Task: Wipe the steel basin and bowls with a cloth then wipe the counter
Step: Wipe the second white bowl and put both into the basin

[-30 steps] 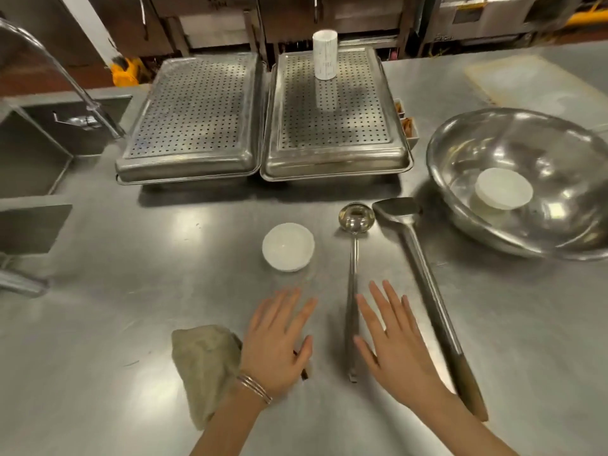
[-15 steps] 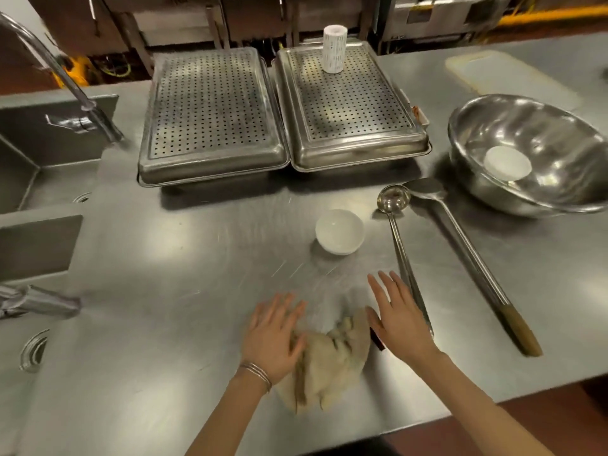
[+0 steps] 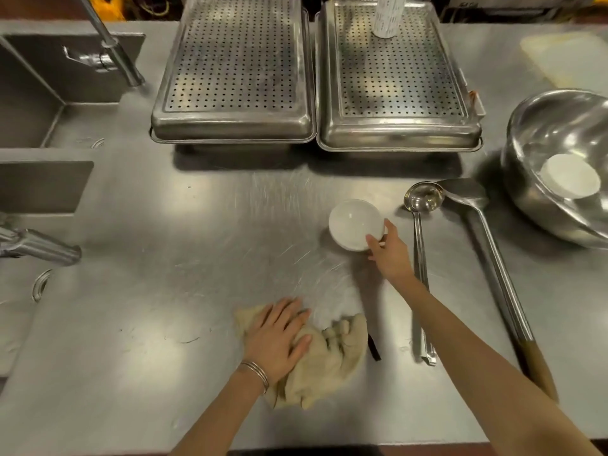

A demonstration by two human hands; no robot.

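A crumpled beige cloth lies on the steel counter near the front edge. My left hand rests flat on its left part, fingers straight. A small white bowl stands upright in the middle of the counter. My right hand grips its near right rim with thumb and fingers. At the right edge sits a large steel basin with a second white bowl upside down inside it.
A steel ladle and a long spatula with a wooden handle lie right of my right hand. Two perforated steel trays stand at the back, a white cup on the right one. A sink with taps is at the left.
My right hand left the cloth, reached forward and took hold of the white bowl's rim. My left hand stays on the cloth.
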